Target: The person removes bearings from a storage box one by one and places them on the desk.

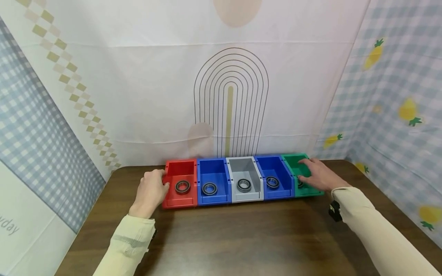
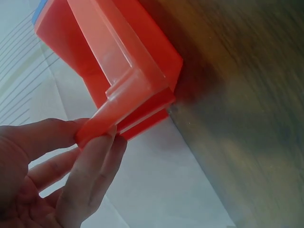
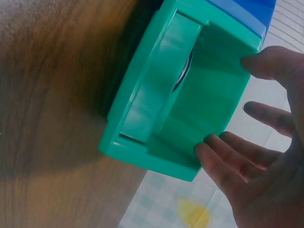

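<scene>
My left hand (image 1: pixel 150 191) pinches the left wall of the red bin (image 1: pixel 179 201), thumb on one side and fingers on the other in the left wrist view. At the other end of the row, my right hand (image 1: pixel 321 175) is spread over the green bin (image 1: pixel 310 190). Its fingertips touch or nearly touch the rim in the right wrist view. A black-edged metal ring bearing (image 1: pixel 177 187) lies in the red bin. Another bearing (image 3: pixel 183 73) in the green bin is mostly hidden behind the front wall.
Between the end bins stand a blue bin (image 1: pixel 214 199), a grey bin (image 1: pixel 248 196) and a second blue bin (image 1: pixel 277 194), side by side, each holding one bearing. The row sits near the back of the wooden table (image 1: pixel 235 237), before a hanging cloth (image 1: pixel 155 96).
</scene>
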The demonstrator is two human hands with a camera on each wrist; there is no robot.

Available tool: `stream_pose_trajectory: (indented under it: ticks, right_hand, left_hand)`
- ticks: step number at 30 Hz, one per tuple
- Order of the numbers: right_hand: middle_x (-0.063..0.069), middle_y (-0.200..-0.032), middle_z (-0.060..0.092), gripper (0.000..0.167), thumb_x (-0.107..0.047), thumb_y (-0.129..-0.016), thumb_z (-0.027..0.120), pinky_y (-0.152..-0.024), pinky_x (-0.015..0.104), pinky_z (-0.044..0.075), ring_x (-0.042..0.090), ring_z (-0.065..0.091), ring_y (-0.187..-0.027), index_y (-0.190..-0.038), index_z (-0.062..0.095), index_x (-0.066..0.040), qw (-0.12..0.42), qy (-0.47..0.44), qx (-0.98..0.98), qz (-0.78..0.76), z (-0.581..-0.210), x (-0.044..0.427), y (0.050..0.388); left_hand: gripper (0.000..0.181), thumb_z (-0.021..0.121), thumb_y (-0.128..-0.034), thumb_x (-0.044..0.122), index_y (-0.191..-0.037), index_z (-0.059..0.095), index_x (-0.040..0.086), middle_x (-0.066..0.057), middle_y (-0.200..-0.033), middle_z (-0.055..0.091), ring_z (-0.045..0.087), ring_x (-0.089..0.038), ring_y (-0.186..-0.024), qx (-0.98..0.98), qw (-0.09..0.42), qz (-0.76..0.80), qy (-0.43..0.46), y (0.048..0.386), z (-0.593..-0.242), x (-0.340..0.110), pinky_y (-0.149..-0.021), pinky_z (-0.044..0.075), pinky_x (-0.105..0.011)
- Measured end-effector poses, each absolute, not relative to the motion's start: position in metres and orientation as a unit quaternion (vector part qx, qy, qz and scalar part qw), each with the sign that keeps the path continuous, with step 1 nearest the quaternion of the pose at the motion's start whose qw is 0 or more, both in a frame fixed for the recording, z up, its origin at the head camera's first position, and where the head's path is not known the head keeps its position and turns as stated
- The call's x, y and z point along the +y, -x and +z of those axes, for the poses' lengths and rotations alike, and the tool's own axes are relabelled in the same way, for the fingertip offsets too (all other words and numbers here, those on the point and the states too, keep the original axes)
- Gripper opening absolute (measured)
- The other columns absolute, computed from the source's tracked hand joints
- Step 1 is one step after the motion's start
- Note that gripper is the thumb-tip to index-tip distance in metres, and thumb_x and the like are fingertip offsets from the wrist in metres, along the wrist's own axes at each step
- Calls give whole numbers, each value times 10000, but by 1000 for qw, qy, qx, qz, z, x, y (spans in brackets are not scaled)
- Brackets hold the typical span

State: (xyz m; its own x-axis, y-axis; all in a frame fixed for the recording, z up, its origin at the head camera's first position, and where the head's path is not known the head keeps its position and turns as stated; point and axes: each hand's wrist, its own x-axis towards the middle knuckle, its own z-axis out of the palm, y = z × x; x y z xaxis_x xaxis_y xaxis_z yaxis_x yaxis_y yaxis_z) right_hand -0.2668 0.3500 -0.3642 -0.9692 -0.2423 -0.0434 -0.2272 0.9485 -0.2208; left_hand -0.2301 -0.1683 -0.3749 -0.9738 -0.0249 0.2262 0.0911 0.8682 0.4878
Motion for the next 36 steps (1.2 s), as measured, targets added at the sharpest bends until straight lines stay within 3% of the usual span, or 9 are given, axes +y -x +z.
stream_pose_trajectory:
  ticks: [3,5,7,28,36]
  right_hand:
    - [387,-1404,450,628,-315,-979,643,-924,617,496,482,561,-1168,-1458,445,38,43,129,985,-107,-362,354,271]
    - [387,-1390,460,613,-296,-974,651,-901,599,509,460,587,-1128,-1445,457,43,47,134,984,-106,-361,357,273]
    - [392,-1385,461,611,-283,-964,661,-892,595,512,461,593,-1117,-1437,463,50,53,137,984,-105,-359,360,275]
    - [386,-1434,453,711,-167,-842,762,-988,646,452,546,453,-1310,-1448,452,37,148,146,973,-102,-370,350,301]
    - [399,-1484,408,820,-66,-809,750,-983,594,465,527,445,-1337,-1497,347,124,167,146,970,-102,-375,344,302]
  left_hand:
    - [67,668,-890,33,-855,724,29,-149,-771,688,616,-289,-672,-960,108,-258,21,232,-374,-168,-578,501,-395]
    - [230,659,-890,34,-667,617,72,-68,-630,561,521,-233,-613,-960,104,-260,24,234,-374,-166,-531,414,-333]
    - [343,654,-891,36,-588,509,106,-22,-585,458,467,-211,-599,-961,97,-259,25,235,-373,-165,-519,364,-305]
    - [245,637,-890,23,-651,616,73,-57,-634,515,469,-215,-618,-968,85,-234,22,231,-370,-167,-547,368,-318]
    - [152,640,-891,21,-751,693,42,-91,-698,588,491,-223,-633,-968,79,-237,18,232,-373,-169,-562,392,-329]
